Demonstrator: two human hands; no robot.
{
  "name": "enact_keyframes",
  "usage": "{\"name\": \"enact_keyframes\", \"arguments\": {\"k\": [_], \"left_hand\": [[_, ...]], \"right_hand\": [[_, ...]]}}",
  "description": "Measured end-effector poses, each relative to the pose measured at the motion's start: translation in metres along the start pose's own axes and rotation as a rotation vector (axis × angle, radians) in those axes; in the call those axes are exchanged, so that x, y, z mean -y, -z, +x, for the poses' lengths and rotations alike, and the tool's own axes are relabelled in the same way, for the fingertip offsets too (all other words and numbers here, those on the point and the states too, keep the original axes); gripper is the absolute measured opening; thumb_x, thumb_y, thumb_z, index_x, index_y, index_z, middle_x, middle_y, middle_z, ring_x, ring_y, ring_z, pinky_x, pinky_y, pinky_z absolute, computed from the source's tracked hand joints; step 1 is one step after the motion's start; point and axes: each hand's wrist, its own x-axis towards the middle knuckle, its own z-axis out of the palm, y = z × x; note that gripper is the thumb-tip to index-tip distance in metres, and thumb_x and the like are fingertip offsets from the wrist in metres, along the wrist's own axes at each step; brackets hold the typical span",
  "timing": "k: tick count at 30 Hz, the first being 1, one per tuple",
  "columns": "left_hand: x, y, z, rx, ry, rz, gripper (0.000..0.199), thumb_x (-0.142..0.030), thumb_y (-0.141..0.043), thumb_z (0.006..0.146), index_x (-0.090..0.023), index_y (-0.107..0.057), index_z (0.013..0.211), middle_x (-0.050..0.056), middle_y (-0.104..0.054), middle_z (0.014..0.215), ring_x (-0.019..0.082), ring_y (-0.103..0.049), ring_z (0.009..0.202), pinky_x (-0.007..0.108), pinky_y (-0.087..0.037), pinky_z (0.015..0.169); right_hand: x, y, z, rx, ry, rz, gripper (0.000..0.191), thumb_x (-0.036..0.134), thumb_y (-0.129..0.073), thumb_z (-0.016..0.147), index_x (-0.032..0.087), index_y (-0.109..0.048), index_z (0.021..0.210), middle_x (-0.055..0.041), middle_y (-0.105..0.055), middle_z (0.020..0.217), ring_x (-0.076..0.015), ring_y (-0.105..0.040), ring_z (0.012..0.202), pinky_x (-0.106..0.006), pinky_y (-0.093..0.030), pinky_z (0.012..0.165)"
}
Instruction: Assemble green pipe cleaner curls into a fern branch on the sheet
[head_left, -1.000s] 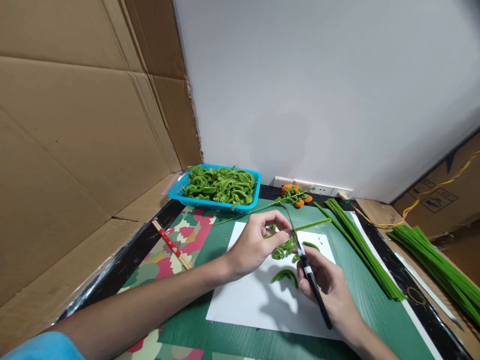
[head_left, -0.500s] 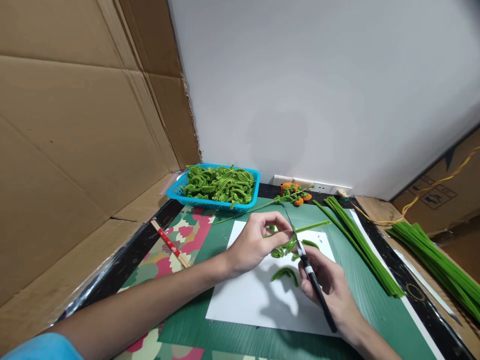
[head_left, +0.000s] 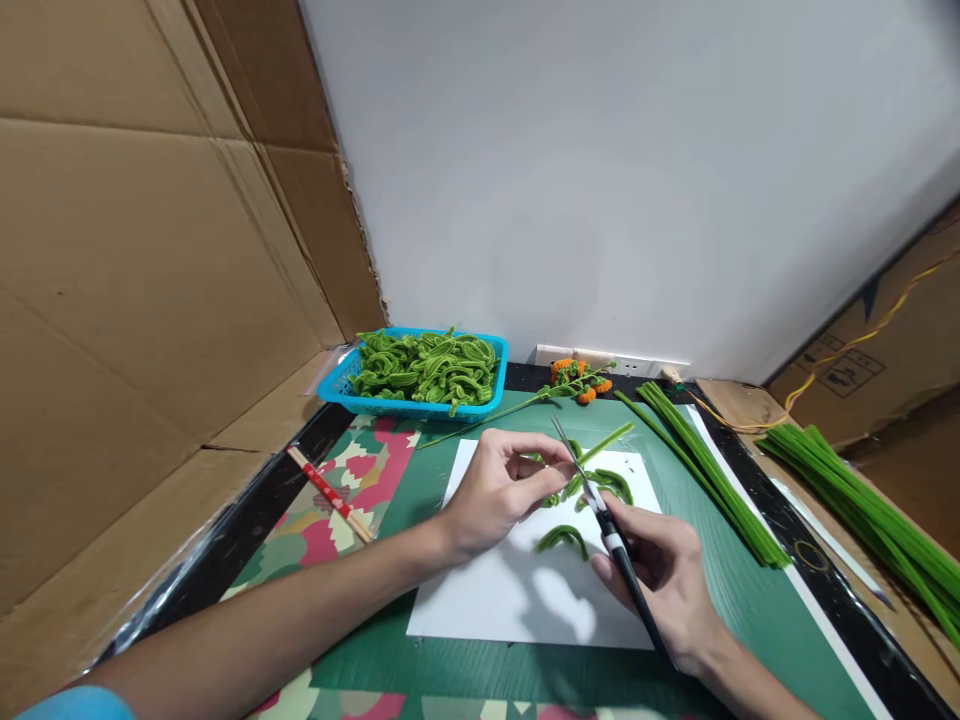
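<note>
My left hand (head_left: 510, 485) is closed in a pinch on a green pipe cleaner (head_left: 611, 440), whose free end sticks out to the upper right. My right hand (head_left: 664, 570) grips black-handled scissors (head_left: 619, 545) with thin metal blades. The blades point up and to the left and cross the pipe cleaner close to my left fingertips; whether they touch it I cannot tell. Below the hands, several bent green pipe cleaner pieces (head_left: 564, 537) lie on a white sheet of paper (head_left: 487, 600). Some of these are partly hidden by my fingers.
A blue basket (head_left: 420, 410) heaped with curled green pieces stands at the back. Beside it lies a stem with orange flowers (head_left: 577, 380). Straight green pipe cleaners (head_left: 712, 485) are bundled at right, with another bundle (head_left: 862, 520) farther out. Red-wrapped chopsticks (head_left: 330, 490) lie left.
The view has shifted slightly. The pipe cleaner's free end now tilts up more steeply, with the scissors still across it. Both hands keep their holds.
</note>
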Motion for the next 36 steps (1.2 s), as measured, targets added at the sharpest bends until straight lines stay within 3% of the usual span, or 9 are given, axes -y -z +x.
{"name": "enact_keyframes", "arguments": {"k": [7,13,16,19,24,27,29,32,36], "left_hand": [[0.001,0.0,0.001,0.003,-0.085,0.008,0.021,-0.031,-0.083,0.086,-0.011,-0.083,0.09,0.003,-0.066,0.077,0.006,-0.046,0.051,0.02,-0.034,0.043],[0.001,0.003,0.004,0.037,-0.032,-0.052,0.027,-0.037,-0.085,0.084,-0.012,-0.075,0.085,0.0,-0.059,0.066,0.007,-0.048,0.049,0.019,-0.032,0.041],[0.004,0.004,0.006,0.077,0.082,-0.215,0.028,-0.038,-0.082,0.086,-0.017,-0.065,0.091,-0.004,-0.057,0.065,0.007,-0.047,0.043,0.018,-0.03,0.038],[0.007,0.004,0.009,0.047,0.249,-0.356,0.028,-0.041,-0.078,0.091,-0.022,-0.058,0.094,-0.006,-0.059,0.068,0.008,-0.05,0.042,0.017,-0.031,0.036],[0.017,0.009,0.016,-0.02,0.517,-0.563,0.018,-0.029,-0.077,0.093,-0.015,-0.066,0.094,0.0,-0.068,0.078,0.009,-0.065,0.065,0.017,-0.052,0.062],[0.022,0.016,0.018,0.139,0.764,-0.6,0.025,-0.034,-0.074,0.094,-0.011,-0.071,0.101,0.004,-0.071,0.083,0.012,-0.066,0.063,0.021,-0.05,0.056],[0.021,0.018,0.018,0.276,0.829,-0.595,0.032,-0.039,-0.071,0.096,-0.009,-0.072,0.106,0.007,-0.072,0.084,0.013,-0.065,0.061,0.021,-0.043,0.049],[0.014,0.017,0.016,0.365,0.794,-0.593,0.031,-0.036,-0.068,0.098,-0.007,-0.075,0.107,0.008,-0.071,0.084,0.012,-0.063,0.063,0.022,-0.041,0.051],[0.005,0.013,0.013,0.383,0.677,-0.538,0.021,-0.025,-0.075,0.093,-0.006,-0.077,0.1,0.006,-0.068,0.079,0.013,-0.064,0.069,0.023,-0.049,0.064]], "right_hand": [[0.012,-0.001,0.006,0.025,-0.038,0.043,0.038,0.036,-0.086,0.082,0.013,-0.081,0.11,0.0022,-0.044,0.069,-0.0101,-0.032,0.058,-0.023,-0.026,0.048],[0.009,0.001,0.008,0.028,0.015,0.016,0.036,0.036,-0.084,0.083,0.014,-0.081,0.112,0.001,-0.047,0.07,-0.0106,-0.033,0.058,-0.023,-0.029,0.048],[0.011,0.005,0.009,0.005,0.128,-0.089,0.042,0.033,-0.083,0.083,0.015,-0.081,0.121,-0.0005,-0.054,0.07,-0.0115,-0.036,0.056,-0.024,-0.031,0.047],[0.018,0.009,0.008,0.097,0.22,-0.171,0.042,0.033,-0.083,0.082,0.018,-0.081,0.121,-0.0016,-0.057,0.067,-0.0139,-0.04,0.056,-0.026,-0.036,0.048],[0.033,0.015,0.008,0.225,0.185,-0.194,0.025,0.034,-0.083,0.08,0.024,-0.086,0.103,-0.0029,-0.062,0.064,-0.0163,-0.044,0.056,-0.029,-0.044,0.054],[0.04,0.019,0.013,0.273,0.135,-0.177,0.021,0.037,-0.083,0.08,0.024,-0.086,0.097,-0.0022,-0.064,0.064,-0.0156,-0.046,0.057,-0.027,-0.043,0.054],[0.043,0.022,0.017,0.356,0.108,-0.18,0.023,0.038,-0.082,0.082,0.022,-0.086,0.097,-0.001,-0.066,0.067,-0.0144,-0.047,0.058,-0.025,-0.041,0.053],[0.045,0.027,0.022,0.423,0.107,-0.204,0.023,0.036,-0.079,0.085,0.021,-0.086,0.101,0.0015,-0.066,0.066,-0.0126,-0.045,0.057,-0.024,-0.038,0.052],[0.043,0.031,0.022,0.404,0.129,-0.265,0.023,0.034,-0.082,0.083,0.023,-0.085,0.103,0.0008,-0.069,0.071,-0.013,-0.049,0.058,-0.024,-0.04,0.054]]}}
